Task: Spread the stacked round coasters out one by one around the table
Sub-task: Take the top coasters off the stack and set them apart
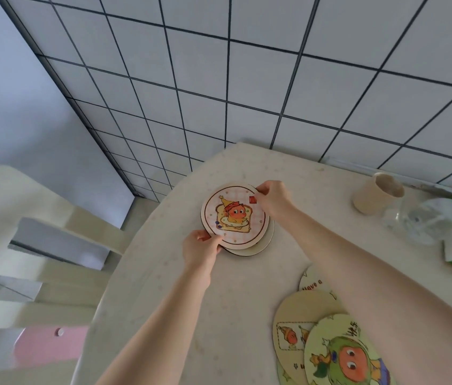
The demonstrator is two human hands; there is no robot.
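Now both hands pinch opposite rims of round pink-checked toast-cartoon coaster (234, 215) mid-frame: left hand (201, 247), right hand (273, 200); lift it flat, leaving cream coaster beneath (258, 245) on speckled tabletop (163, 287).

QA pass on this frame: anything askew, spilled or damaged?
Nothing spilled or damaged. Both hands, left hand and right hand, pinch the top coaster, which sits offset from the coaster beneath. Near coasters overlap one another instead of lying spread out. The cup stands upright.
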